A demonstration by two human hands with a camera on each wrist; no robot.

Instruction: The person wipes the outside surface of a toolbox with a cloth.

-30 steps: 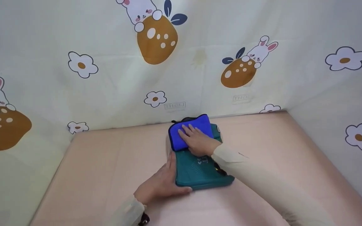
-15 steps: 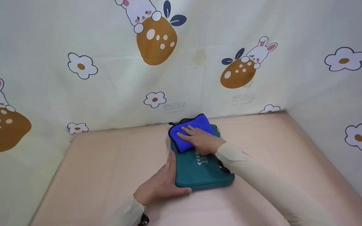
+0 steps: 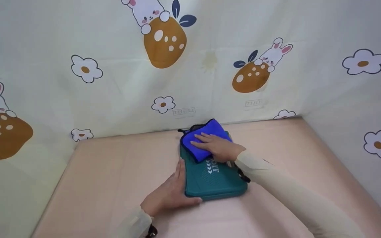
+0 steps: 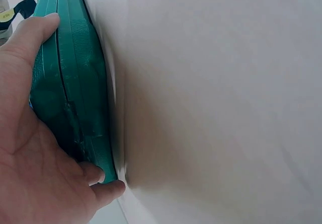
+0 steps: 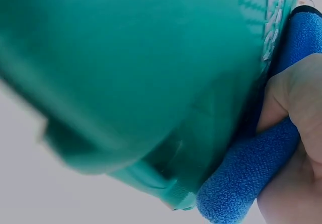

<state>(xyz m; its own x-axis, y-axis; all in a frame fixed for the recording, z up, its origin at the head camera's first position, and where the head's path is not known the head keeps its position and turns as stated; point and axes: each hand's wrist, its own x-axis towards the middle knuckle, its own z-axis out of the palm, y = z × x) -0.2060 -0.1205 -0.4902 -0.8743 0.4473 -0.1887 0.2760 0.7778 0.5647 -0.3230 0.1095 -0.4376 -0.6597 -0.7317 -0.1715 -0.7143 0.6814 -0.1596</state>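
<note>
A green hard-shell case (image 3: 218, 181) with white lettering lies on the table, a black strap (image 3: 243, 177) at its right side. A blue towelling cloth (image 3: 193, 148) with black edging covers its far part. My right hand (image 3: 222, 147) lies over the cloth, fingers stretched across it. In the right wrist view, a fold of the cloth (image 5: 246, 178) is tucked under my thumb. My left hand (image 3: 170, 191) braces the case's near left corner, fingers straight along the left side and thumb along the near edge. The left wrist view shows the seam round the green case (image 4: 75, 73).
The table (image 3: 111, 172) has a pale pink cover. Behind it and at both sides hangs a pale curtain (image 3: 121, 92) printed with rabbits and flowers. The case's far end lies close to the back curtain.
My right hand has slid the cloth a little to the right over the case, and more white lettering shows. The strap now sticks out further on the right. My left hand stays put.
</note>
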